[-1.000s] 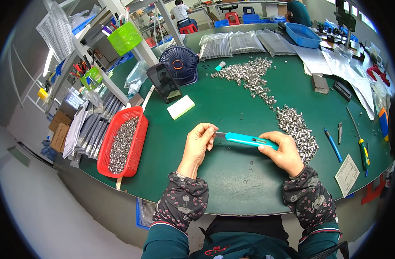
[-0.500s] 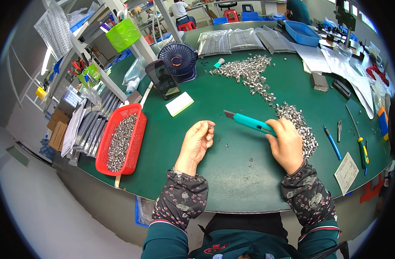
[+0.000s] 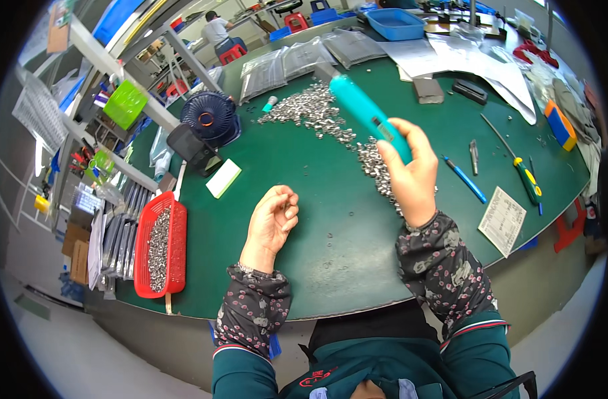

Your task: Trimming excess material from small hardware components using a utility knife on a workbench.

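My right hand (image 3: 413,174) is closed round the teal handle of a utility knife (image 3: 369,114). The knife is raised above the table, its blade tipped away from me to the upper left. My left hand (image 3: 269,223) is curled in a pinch over the green table. A small metal ring showed between its fingertips in the earlier picture; now the fingers mostly hide it. Silver metal rings lie in a long pile (image 3: 310,110) beyond my hands, and its near end is partly behind my right hand. Several tiny dark rings (image 3: 330,243) are scattered between my forearms.
At the left stands a red basket (image 3: 179,249) of metal rings. Behind it are a phone (image 3: 192,149), a dark blue fan (image 3: 211,120) and a white-green pad (image 3: 223,178). A blue pen (image 3: 465,179), a screwdriver (image 3: 526,179) and a paper slip (image 3: 502,222) lie at the right.
My right hand has lifted the knife and turned its blade farther away from me. The whole view has swung round, so table things appear shifted left. My left hand keeps its pinch.
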`<state>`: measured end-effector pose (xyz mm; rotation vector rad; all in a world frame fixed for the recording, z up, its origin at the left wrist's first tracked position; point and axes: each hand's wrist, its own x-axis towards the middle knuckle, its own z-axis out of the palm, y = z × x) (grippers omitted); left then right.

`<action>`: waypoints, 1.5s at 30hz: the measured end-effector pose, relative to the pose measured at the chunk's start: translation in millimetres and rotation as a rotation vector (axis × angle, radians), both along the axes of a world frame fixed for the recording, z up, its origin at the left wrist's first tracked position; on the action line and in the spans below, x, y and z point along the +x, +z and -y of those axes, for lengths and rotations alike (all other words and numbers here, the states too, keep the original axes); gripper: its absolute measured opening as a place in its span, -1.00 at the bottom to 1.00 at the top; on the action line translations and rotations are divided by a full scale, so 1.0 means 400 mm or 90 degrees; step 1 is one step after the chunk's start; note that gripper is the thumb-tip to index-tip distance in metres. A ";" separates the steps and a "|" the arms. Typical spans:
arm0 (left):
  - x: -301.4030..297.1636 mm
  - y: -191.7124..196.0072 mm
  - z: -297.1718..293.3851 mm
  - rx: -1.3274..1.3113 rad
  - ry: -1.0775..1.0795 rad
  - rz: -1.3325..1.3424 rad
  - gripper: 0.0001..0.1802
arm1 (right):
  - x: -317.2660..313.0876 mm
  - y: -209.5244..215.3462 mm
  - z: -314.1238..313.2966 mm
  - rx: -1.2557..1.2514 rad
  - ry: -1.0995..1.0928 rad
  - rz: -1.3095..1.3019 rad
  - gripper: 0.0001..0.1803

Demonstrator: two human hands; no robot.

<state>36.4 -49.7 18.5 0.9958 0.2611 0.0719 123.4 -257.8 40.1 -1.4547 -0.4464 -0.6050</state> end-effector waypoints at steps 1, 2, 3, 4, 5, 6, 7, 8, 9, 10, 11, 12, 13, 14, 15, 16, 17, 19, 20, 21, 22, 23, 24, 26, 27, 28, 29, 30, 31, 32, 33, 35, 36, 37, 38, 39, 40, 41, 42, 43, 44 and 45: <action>0.011 0.016 0.019 0.051 -0.035 -0.017 -0.94 | 0.015 -0.002 0.007 0.036 -0.028 0.005 -0.73; 0.029 0.027 0.051 0.178 -0.061 -0.026 -0.92 | 0.013 0.004 0.018 0.095 -0.016 -0.036 -0.73; 0.049 0.044 0.087 0.313 -0.093 -0.057 -0.90 | 0.010 0.011 0.019 0.152 -0.004 -0.079 -0.73; 0.069 0.033 0.112 0.451 -0.108 0.005 -0.88 | 0.009 0.015 0.018 0.156 -0.005 -0.080 -0.73; 0.088 0.021 0.136 0.588 -0.122 0.068 -0.87 | 0.007 0.019 0.017 0.181 0.015 -0.089 -0.74; 0.106 0.024 0.158 0.748 -0.119 0.057 -0.85 | 0.007 0.021 0.019 0.206 0.033 -0.098 -0.74; 0.126 0.025 0.180 0.907 -0.117 0.046 -0.84 | 0.009 0.018 0.021 0.208 0.030 -0.098 -0.74; 0.148 0.010 0.200 0.974 -0.074 0.068 -0.83 | 0.011 0.015 0.023 0.206 0.028 -0.100 -0.74; 0.163 -0.002 0.204 0.979 -0.073 0.067 -0.83 | 0.010 0.013 0.020 0.207 0.031 -0.101 -0.74; 0.177 -0.013 0.205 1.023 -0.027 0.073 -0.82 | 0.009 0.011 0.018 0.195 0.024 -0.091 -0.74; 0.188 -0.021 0.204 1.065 0.020 0.079 -0.81 | 0.005 0.013 0.016 0.199 0.026 -0.090 -0.74; 0.197 -0.019 0.213 1.035 0.006 0.022 -0.82 | 0.004 0.012 0.017 0.189 0.027 -0.097 -0.74; 0.201 -0.024 0.217 1.037 0.003 0.023 -0.82 | 0.004 0.011 0.017 0.178 0.028 -0.104 -0.73; 0.205 -0.032 0.218 1.062 0.014 0.044 -0.82 | 0.006 0.008 0.016 0.200 0.038 -0.100 -0.74; 0.207 -0.038 0.217 1.087 0.027 0.063 -0.83 | 0.005 0.010 0.016 0.203 0.038 -0.101 -0.74; 0.210 -0.046 0.216 1.089 0.026 0.064 -0.83 | 0.005 0.012 0.016 0.185 0.027 -0.094 -0.74; 0.214 -0.054 0.215 1.088 0.028 0.069 -0.83 | 0.004 0.013 0.016 0.167 0.017 -0.086 -0.74; 0.217 -0.056 0.219 1.088 0.031 0.076 -0.83 | 0.006 0.011 0.016 0.175 0.027 -0.091 -0.74; 0.217 -0.054 0.220 1.086 0.029 0.071 -0.84 | 0.007 0.010 0.015 0.182 0.038 -0.096 -0.74; 0.215 -0.050 0.221 1.084 0.028 0.065 -0.85 | 0.007 0.010 0.014 0.183 0.039 -0.095 -0.74; 0.212 -0.043 0.219 1.085 0.031 0.065 -0.85 | 0.008 0.009 0.014 0.191 0.055 -0.116 -0.75; 0.206 -0.034 0.214 1.019 0.010 0.036 -0.85 | 0.009 0.009 0.013 0.199 0.071 -0.138 -0.75; 0.199 -0.027 0.207 0.952 -0.011 0.006 -0.84 | 0.009 0.007 0.011 0.199 0.075 -0.137 -0.75; 0.168 -0.001 0.175 0.743 -0.040 -0.045 -0.85 | 0.012 0.003 0.005 0.170 0.068 -0.123 -0.75; 0.142 0.012 0.151 0.534 -0.067 -0.089 -0.85 | 0.010 0.001 -0.001 0.171 0.078 -0.122 -0.75; 0.114 0.021 0.125 0.381 -0.088 -0.093 -0.89 | 0.008 -0.002 -0.006 0.135 0.073 -0.112 -0.74; 0.089 0.026 0.109 0.383 -0.075 -0.093 -0.89 | 0.006 -0.005 -0.010 0.099 0.068 -0.101 -0.74; 0.061 0.034 0.093 0.257 -0.077 -0.068 -0.92 | 0.001 -0.005 -0.009 0.088 0.086 -0.100 -0.73; 0.035 0.043 0.075 0.134 -0.077 -0.038 -0.95 | -0.004 -0.006 -0.008 0.058 0.090 -0.100 -0.73; 0.015 0.041 0.057 0.081 -0.076 -0.018 -0.95 | -0.005 -0.011 -0.006 0.027 0.088 -0.081 -0.73; -0.007 0.037 0.032 0.070 -0.062 0.004 -0.95 | -0.007 -0.022 -0.015 -0.003 0.091 -0.061 -0.73; -0.032 0.025 -0.004 0.053 -0.022 0.038 -0.95 | -0.021 -0.026 -0.019 -0.052 0.140 -0.104 -0.72; -0.038 0.020 -0.013 0.053 -0.014 0.048 -0.95 | -0.026 -0.024 -0.016 -0.086 0.142 -0.069 -0.72; -0.043 0.012 -0.025 0.032 0.016 0.066 -0.95 | -0.032 -0.028 -0.021 -0.088 0.151 -0.060 -0.72; -0.048 0.003 -0.037 0.011 0.044 0.085 -0.95 | -0.039 -0.035 -0.026 -0.114 0.176 -0.109 -0.71; -0.051 -0.006 -0.046 0.008 0.050 0.093 -0.95 | -0.044 -0.040 -0.028 -0.143 0.196 -0.158 -0.71; -0.054 -0.015 -0.055 -0.007 0.062 0.098 -0.94 | -0.045 -0.048 -0.035 -0.153 0.203 -0.126 -0.70; -0.056 -0.024 -0.065 -0.023 0.073 0.101 -0.93 | -0.050 -0.046 -0.039 -0.158 0.206 -0.120 -0.70; -0.061 -0.032 -0.075 -0.027 0.055 0.120 -0.91 | -0.057 -0.044 -0.040 -0.191 0.213 -0.126 -0.70; -0.063 -0.037 -0.084 -0.033 0.060 0.121 -0.91 | -0.062 -0.046 -0.042 -0.223 0.220 -0.133 -0.70; -0.063 -0.038 -0.094 -0.050 0.057 0.140 -0.91 | -0.061 -0.053 -0.046 -0.225 0.244 -0.157 -0.70; -0.062 -0.038 -0.099 -0.070 0.052 0.157 -0.90 | -0.064 -0.049 -0.048 -0.232 0.244 -0.160 -0.70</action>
